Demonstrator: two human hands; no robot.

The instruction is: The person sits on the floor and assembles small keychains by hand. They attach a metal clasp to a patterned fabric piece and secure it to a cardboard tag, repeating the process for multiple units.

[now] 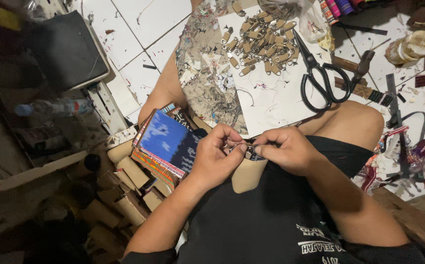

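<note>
1. Far to the left of the hands, a plastic bottle [53, 107] with a blue cap lies on its side beneath a dark grey case [68, 49]; its label is too blurred to describe.
2. Just left of the left hand [217, 156], a stack of woven cloth pieces [166, 144] sits tilted, the top one blue with pale flecks and edged in red and orange bands. Below it, plain tan boxes [129, 195] are heaped loosely.
3. The left hand and the right hand [288, 149] meet over the lap, fingertips pinched together on a small metal clasp [248, 152] at the top edge of a tan leather piece [248, 173], which hangs down against the black shirt.
4. Beyond the hands, a white board [271, 98] rests across the knees. A pile of finished-looking tan tabs with metal clips [261, 41] lies at its far end, so many pieces seem done already while the one in hand is only partly fitted.
5. To the right of the pile, black scissors [320, 80] lie on the board's edge.
6. Far right, a roll of tape [413, 46] and cloth scraps [408, 151] litter the tiled floor.
</note>
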